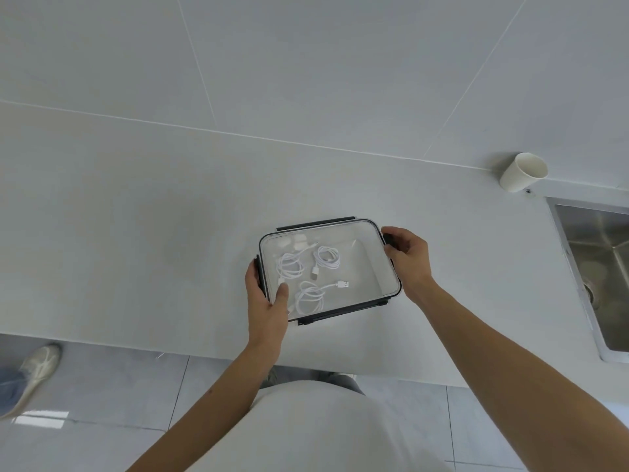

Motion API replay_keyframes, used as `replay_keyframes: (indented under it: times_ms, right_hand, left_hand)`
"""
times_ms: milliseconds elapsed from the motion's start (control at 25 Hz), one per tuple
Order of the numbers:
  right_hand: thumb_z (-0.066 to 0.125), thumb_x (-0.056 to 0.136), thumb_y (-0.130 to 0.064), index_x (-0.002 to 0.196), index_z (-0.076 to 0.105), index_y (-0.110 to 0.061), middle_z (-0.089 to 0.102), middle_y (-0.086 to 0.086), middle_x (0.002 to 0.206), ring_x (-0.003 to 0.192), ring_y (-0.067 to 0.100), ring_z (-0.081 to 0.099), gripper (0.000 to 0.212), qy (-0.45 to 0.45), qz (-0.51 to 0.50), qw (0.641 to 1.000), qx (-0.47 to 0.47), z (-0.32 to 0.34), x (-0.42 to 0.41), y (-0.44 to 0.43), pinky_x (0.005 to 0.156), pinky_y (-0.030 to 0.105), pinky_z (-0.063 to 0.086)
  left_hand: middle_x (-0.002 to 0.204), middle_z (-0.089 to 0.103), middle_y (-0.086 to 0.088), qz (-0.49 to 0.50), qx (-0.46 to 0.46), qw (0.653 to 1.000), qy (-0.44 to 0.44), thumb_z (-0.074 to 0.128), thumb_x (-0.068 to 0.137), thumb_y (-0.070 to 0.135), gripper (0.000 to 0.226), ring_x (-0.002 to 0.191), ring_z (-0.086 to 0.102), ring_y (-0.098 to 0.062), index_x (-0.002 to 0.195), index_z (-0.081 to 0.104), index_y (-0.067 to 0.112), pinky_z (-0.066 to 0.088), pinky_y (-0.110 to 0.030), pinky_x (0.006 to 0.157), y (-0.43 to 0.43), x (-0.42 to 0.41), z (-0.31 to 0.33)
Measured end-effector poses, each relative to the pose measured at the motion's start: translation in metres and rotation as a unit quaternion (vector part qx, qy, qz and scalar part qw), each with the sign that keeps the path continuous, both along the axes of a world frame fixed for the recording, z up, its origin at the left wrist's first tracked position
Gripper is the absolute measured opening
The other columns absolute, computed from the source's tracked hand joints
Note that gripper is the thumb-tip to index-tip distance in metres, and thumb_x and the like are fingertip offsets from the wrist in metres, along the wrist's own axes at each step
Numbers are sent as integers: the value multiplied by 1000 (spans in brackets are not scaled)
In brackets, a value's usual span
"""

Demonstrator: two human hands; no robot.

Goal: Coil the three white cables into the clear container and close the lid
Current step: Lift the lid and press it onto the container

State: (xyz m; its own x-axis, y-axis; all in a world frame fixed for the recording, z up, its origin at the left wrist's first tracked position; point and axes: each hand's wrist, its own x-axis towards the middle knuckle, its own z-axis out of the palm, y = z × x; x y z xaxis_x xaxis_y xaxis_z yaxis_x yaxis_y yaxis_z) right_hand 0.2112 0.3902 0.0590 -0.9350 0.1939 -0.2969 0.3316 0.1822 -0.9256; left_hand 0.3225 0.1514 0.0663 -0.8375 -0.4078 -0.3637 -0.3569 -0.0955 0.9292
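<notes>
A clear rectangular container (371,264) with a clear lid and dark clips sits on the white counter. The lid lies on top of it. Through the lid I see three coiled white cables: one at the left (291,265), one at the back (327,257) and one at the front (310,298) with its USB plug sticking out to the right. My left hand (267,306) grips the left side, thumb on the lid and fingers round the left clip. My right hand (408,257) grips the right side, fingers curled over the right clip.
A white paper cup (522,172) stands at the back right by the wall. A steel sink (602,267) is sunk into the counter at the far right. The counter's front edge runs just below the container. Another person's shoe (35,369) is on the floor at the left.
</notes>
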Motion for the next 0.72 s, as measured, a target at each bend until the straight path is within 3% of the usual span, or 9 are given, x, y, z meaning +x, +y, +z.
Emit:
replay_keyframes:
  times_ms: [160, 360, 720]
  right_hand:
    - [53, 85, 11, 108, 70, -19, 73, 3, 108, 105, 20, 68, 41, -1, 9, 1000, 17, -5, -6, 0, 100, 40, 53]
    - [53, 87, 10, 118, 68, -14, 71, 3, 115, 112, 17, 65, 42, -1, 18, 999, 40, -8, -10, 2, 102, 32, 50]
    - [53, 91, -1, 125, 64, -19, 69, -1, 111, 96, 15, 63, 40, -19, 58, 993, 100, -9, -16, -1, 80, 17, 45]
  left_hand:
    - [145, 37, 13, 2, -17, 1000, -14, 54, 97, 8, 67, 133, 39, -9, 150, 21, 33, 32, -25, 108, 5, 0, -2]
    - [152, 34, 8, -2, -59, 997, -39, 53, 98, 11, 67, 137, 37, -14, 151, 17, 31, 28, -27, 111, 12, -2, -5]
    - [155, 32, 5, -3, -86, 995, -53, 54, 98, 13, 67, 141, 33, -16, 152, 18, 27, 24, -21, 107, 10, -6, -12]
